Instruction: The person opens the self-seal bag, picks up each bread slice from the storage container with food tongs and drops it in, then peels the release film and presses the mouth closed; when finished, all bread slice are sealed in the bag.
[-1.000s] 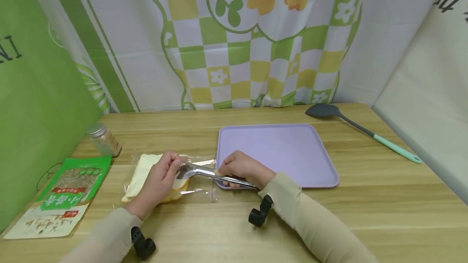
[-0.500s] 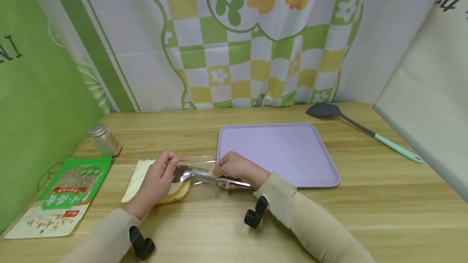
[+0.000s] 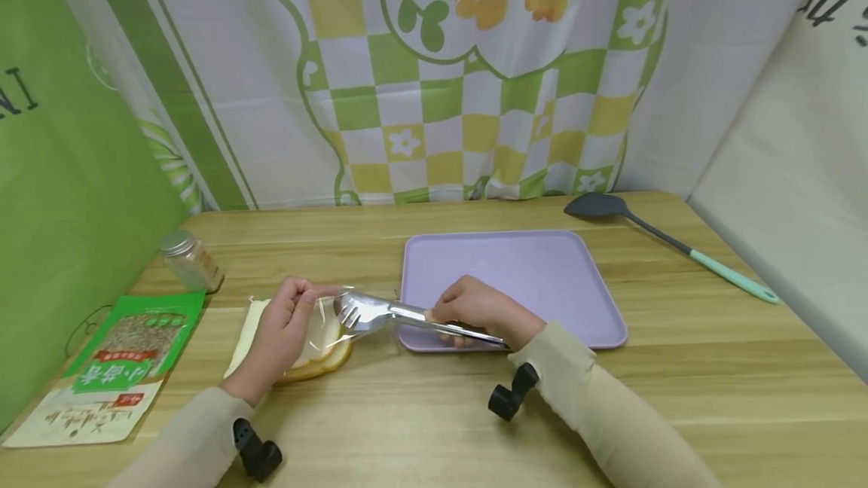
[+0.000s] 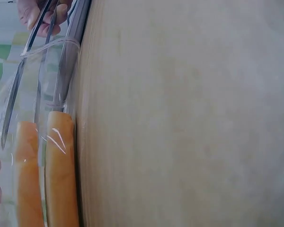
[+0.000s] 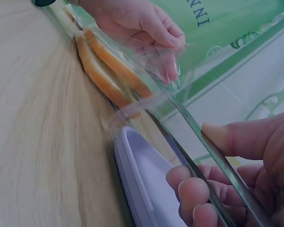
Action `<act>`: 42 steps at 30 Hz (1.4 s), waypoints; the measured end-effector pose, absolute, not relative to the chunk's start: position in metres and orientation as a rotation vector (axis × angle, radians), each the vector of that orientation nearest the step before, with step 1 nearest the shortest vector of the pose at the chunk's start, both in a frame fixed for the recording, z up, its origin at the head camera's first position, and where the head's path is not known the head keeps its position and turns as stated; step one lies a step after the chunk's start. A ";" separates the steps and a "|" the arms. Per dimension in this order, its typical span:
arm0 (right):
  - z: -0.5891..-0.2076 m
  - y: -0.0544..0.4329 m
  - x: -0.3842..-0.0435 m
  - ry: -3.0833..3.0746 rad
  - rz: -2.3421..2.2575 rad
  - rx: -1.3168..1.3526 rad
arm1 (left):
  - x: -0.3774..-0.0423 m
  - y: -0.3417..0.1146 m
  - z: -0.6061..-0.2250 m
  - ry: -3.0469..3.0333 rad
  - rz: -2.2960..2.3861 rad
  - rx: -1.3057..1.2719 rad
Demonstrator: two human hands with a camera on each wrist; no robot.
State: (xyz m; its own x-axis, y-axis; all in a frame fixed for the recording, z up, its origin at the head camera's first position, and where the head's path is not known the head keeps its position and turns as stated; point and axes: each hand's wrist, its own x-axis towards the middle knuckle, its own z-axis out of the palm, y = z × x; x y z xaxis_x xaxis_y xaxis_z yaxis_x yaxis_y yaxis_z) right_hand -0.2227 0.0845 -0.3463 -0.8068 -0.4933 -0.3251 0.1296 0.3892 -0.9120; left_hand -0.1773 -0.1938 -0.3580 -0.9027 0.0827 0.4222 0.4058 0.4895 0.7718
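Note:
My left hand (image 3: 285,326) pinches the upper edge of a clear plastic bag (image 5: 139,108) at its open end. Two bread slices (image 3: 339,355) with browned crusts lie stacked inside, partly covered by that hand; their edges show as a pair of crusts (image 4: 61,163) in the left wrist view. My right hand (image 3: 484,311) grips a pair of metal tongs (image 3: 410,315) along the arms, thumb on one side and fingers on the other. The tongs' head is at the bag's mouth, just short of the bread. Beyond my left hand shows a pale, flat piece (image 3: 246,333).
A lilac tray (image 3: 570,288) lies behind my right hand, partly beneath it. At the left are a spice jar (image 3: 193,262) and a green-and-white seed packet (image 3: 111,367). A turner (image 3: 667,236) with a mint handle lies at the right.
The tongs first edge left, then draw back to the right with my right hand. My left hand shifts slightly left, and more of the bread slices shows.

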 end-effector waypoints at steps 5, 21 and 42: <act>-0.351 0.107 -0.224 2.089 -1.471 -0.273 | -0.178 -0.192 -0.360 -2.431 -1.364 -0.418; -0.342 0.164 -0.218 2.137 -1.513 -0.220 | -0.177 -0.190 -0.360 -2.449 -1.382 -0.436; -0.347 0.246 -0.205 2.114 -1.608 -0.167 | -0.179 -0.190 -0.364 -2.444 -1.397 -0.423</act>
